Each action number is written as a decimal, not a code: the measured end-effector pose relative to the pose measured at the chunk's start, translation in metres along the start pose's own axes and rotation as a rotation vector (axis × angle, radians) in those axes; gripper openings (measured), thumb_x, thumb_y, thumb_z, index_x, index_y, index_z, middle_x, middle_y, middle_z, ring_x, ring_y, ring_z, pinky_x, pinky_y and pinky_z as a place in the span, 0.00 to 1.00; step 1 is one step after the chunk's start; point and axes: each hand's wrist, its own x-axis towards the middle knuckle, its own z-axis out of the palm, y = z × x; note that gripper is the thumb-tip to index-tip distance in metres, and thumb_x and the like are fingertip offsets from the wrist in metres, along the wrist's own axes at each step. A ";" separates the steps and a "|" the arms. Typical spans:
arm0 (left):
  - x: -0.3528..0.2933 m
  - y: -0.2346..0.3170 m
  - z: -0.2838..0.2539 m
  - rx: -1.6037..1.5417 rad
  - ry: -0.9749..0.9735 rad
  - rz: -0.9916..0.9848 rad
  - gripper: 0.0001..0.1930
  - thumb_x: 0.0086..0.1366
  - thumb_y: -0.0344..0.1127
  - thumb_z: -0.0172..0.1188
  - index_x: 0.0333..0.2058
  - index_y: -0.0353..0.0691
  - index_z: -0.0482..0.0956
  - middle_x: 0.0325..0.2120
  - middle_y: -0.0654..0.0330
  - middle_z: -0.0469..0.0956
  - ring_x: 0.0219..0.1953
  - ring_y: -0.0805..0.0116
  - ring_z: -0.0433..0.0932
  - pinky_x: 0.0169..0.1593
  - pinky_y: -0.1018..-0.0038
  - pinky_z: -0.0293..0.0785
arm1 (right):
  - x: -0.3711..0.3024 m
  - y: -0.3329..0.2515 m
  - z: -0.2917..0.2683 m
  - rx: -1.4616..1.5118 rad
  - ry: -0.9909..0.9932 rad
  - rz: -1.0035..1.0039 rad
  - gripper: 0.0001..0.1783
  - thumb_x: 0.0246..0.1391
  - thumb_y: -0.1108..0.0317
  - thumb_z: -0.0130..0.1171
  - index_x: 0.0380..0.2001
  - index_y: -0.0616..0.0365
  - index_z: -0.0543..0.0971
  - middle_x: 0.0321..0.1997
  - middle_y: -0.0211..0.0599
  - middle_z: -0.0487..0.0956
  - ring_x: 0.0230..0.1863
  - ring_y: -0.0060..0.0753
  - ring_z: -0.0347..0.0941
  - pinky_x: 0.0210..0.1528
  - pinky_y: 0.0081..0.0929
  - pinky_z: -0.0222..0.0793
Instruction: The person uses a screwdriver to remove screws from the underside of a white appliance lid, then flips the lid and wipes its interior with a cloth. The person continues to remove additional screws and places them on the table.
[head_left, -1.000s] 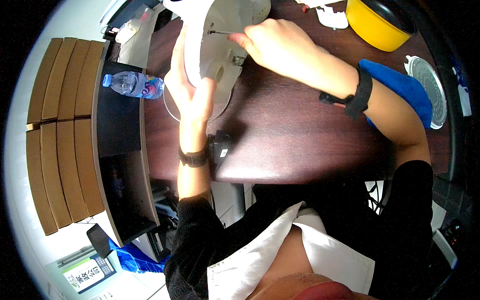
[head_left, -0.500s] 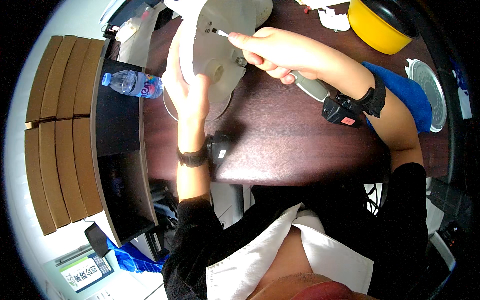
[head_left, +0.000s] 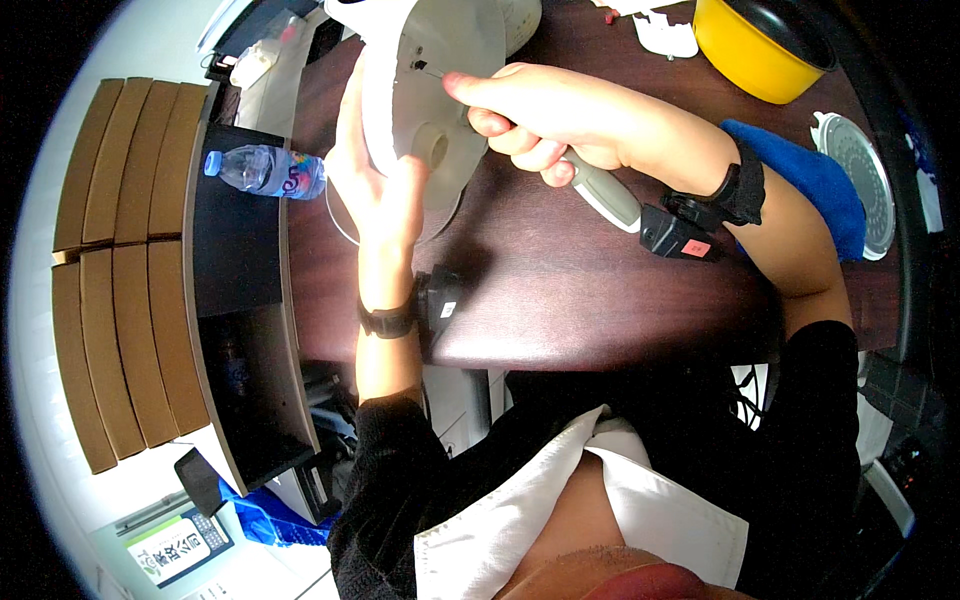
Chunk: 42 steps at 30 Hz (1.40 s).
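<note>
Head view shows the right hand (head_left: 530, 120) grasping a grey-handled tool (head_left: 605, 195), whose thin shaft is pointing at the inner wall of a white shell (head_left: 425, 105). The left hand (head_left: 380, 195) is clasping the shell's edge, holding it tilted above the dark table (head_left: 560, 280). Farther out, a blue cloth (head_left: 812, 182) is lying beneath the right forearm, and a yellow pot (head_left: 745, 55) is standing beyond.

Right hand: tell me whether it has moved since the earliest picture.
Yes: against the yellow pot, the right hand has shifted slightly leftward and toward the person; it has also rolled, revealing the grey tool handle.
</note>
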 end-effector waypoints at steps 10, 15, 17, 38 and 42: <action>0.000 0.002 0.001 0.024 0.010 -0.018 0.35 0.40 0.28 0.50 0.54 0.33 0.63 0.38 0.49 0.77 0.38 0.68 0.75 0.45 0.74 0.69 | 0.011 0.006 -0.022 -1.557 0.791 -0.840 0.23 0.55 0.52 0.46 0.20 0.60 0.77 0.15 0.48 0.73 0.20 0.48 0.73 0.23 0.37 0.70; 0.000 0.005 0.002 0.055 0.015 -0.038 0.34 0.40 0.27 0.49 0.54 0.32 0.63 0.41 0.49 0.75 0.41 0.67 0.74 0.48 0.73 0.67 | -0.003 -0.014 -0.029 -1.577 0.632 -0.870 0.20 0.54 0.58 0.49 0.15 0.58 0.75 0.10 0.36 0.71 0.11 0.29 0.69 0.15 0.23 0.65; 0.002 0.003 0.004 0.019 0.005 -0.035 0.34 0.40 0.26 0.48 0.54 0.32 0.62 0.42 0.49 0.74 0.43 0.67 0.73 0.50 0.73 0.65 | 0.019 0.003 -0.039 -1.241 0.695 -0.907 0.26 0.55 0.51 0.46 0.12 0.58 0.72 0.08 0.38 0.67 0.08 0.32 0.64 0.12 0.24 0.62; -0.001 0.003 0.005 0.006 0.010 -0.025 0.34 0.41 0.29 0.52 0.53 0.30 0.63 0.42 0.49 0.74 0.42 0.67 0.73 0.48 0.74 0.67 | 0.027 0.020 -0.013 -0.647 0.438 -0.441 0.31 0.58 0.45 0.41 0.11 0.59 0.68 0.05 0.34 0.61 0.06 0.25 0.55 0.11 0.27 0.59; -0.003 0.004 0.003 0.027 0.011 -0.009 0.34 0.41 0.29 0.51 0.53 0.31 0.63 0.40 0.47 0.75 0.40 0.67 0.74 0.46 0.74 0.68 | 0.023 0.020 -0.022 -1.337 0.752 -0.782 0.32 0.57 0.48 0.42 0.16 0.65 0.77 0.13 0.50 0.73 0.15 0.44 0.73 0.19 0.35 0.68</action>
